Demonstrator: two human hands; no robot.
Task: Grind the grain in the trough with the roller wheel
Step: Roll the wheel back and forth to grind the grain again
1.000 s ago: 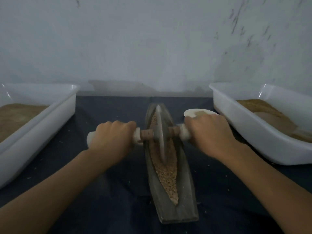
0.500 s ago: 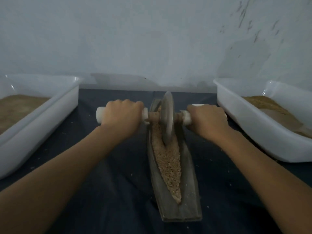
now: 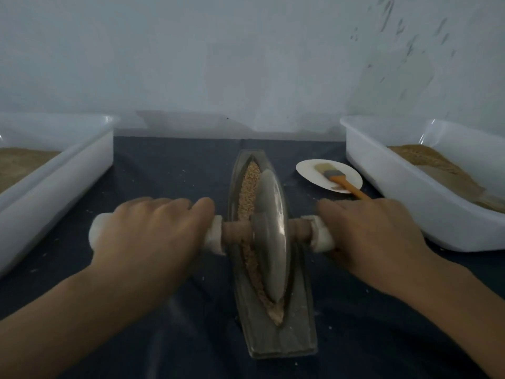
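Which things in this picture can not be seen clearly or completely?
Head view only:
- Roller wheel handles: covered by the left hand and right hand.
- Grain under the wheel: hidden.
- Both hands' fingers: motion-blurred.
- Left tub and right tub: cut by frame edges.
- Brush handle end: behind the right hand.

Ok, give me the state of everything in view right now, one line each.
Left hand: gripping the left white handle.
Right hand: gripping the right white handle.
Roller wheel: upright in the trough, over its near half.
Trough: flat on the dark cloth, holds grain.
Grain: coarse at the far end, finer at the near tip.
Brush: lying on the small plate, untouched.
Small plate: holds the brush.
Left tub: partly filled with brown grain.
Right tub: partly filled with brown grain.
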